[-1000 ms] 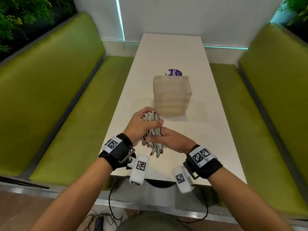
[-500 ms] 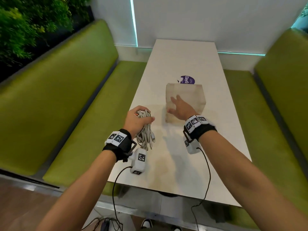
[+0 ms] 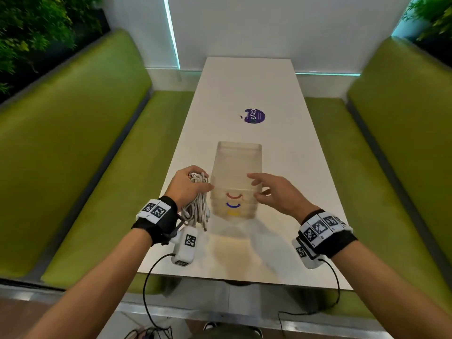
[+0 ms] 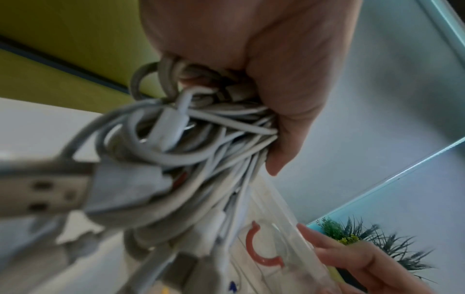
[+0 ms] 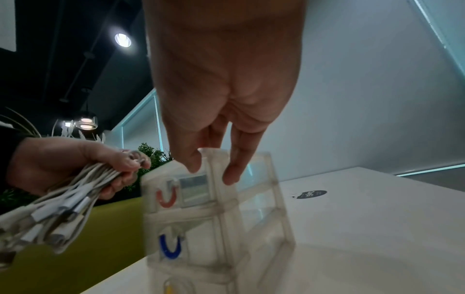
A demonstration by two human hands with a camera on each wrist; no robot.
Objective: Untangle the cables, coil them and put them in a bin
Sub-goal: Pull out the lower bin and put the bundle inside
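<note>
A bundle of white and grey cables (image 3: 197,209) hangs from my left hand (image 3: 192,183), whose fingers curl tightly round its top; plugs dangle below the fist. In the left wrist view the cables (image 4: 188,159) fill the frame under my left hand (image 4: 251,59). Just right of them on the table stands a translucent drawer bin (image 3: 236,162), with red (image 3: 234,196), blue and yellow handles facing me. My right hand (image 3: 265,188) is at the bin's top right front corner. In the right wrist view its straight thumb and fingers (image 5: 230,175) straddle that corner of the bin (image 5: 226,228), which is blurred.
The long white table (image 3: 244,81) carries a round purple sticker (image 3: 254,116) beyond the bin. Green padded benches run along the left (image 3: 85,155) and the right (image 3: 391,155). A white wall closes the far end. Wrist camera leads hang over the table's near edge.
My right hand left the cables, reached to the bin, and the bin has come toward me, away from the purple sticker. The left hand keeps holding the bundle.
</note>
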